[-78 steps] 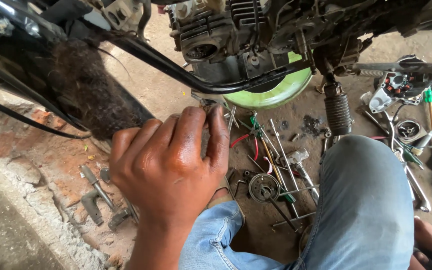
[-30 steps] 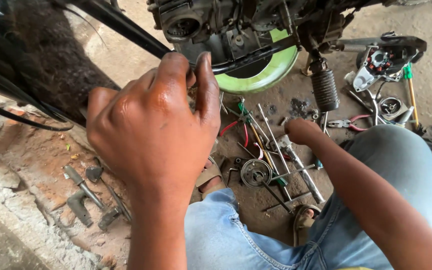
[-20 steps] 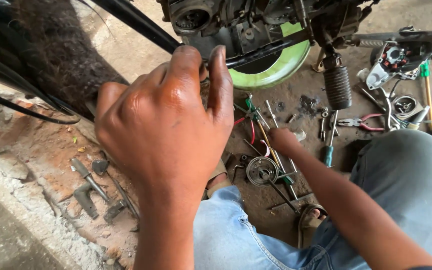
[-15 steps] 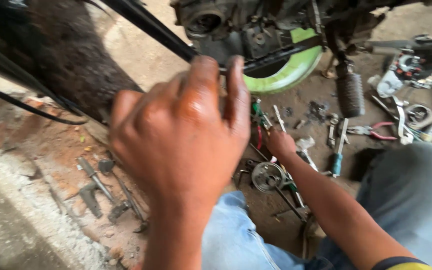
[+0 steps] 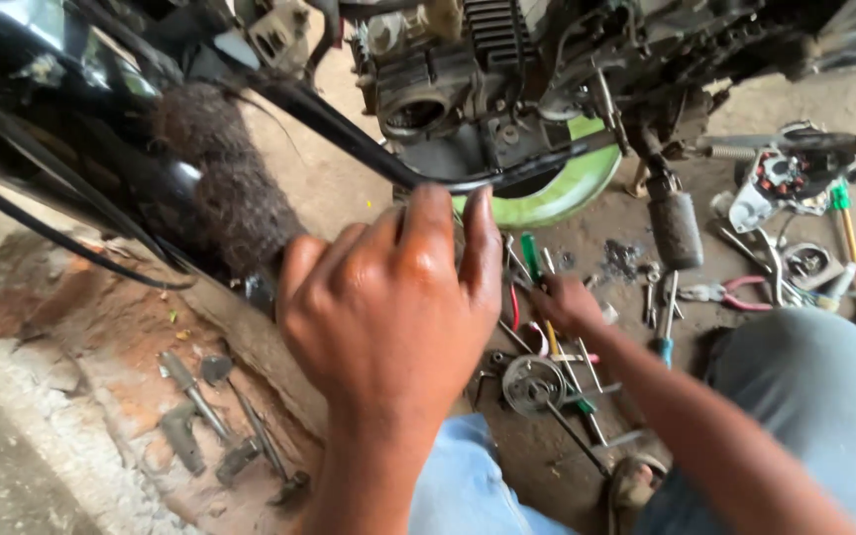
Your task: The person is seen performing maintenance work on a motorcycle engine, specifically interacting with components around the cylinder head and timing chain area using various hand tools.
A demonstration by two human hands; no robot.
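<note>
Left hand: the left hand (image 5: 388,307) fills the middle of the view, back toward the camera, fingers bent and close together, their tips raised to the black frame tube (image 5: 378,159) under the engine (image 5: 468,69) at 12 o'clock. Whether it grips anything cannot be told; the palm side is hidden.
Right hand: the right hand (image 5: 567,302), at 3 o'clock of the left, reaches down to the ground with fingers curled among the loose tools, touching a thin metal rod (image 5: 552,342). Its grip is too small and blurred to judge.
Tools on ground: a green-handled screwdriver (image 5: 530,256) lies just beyond the right hand at 11 o'clock; a round metal gear (image 5: 532,384) sits near it at 6 o'clock.
Farther off: red-handled pliers (image 5: 735,293) lie at 3 o'clock, well apart from both hands.
Behind: a green round pan (image 5: 557,193) rests under the engine.
</note>
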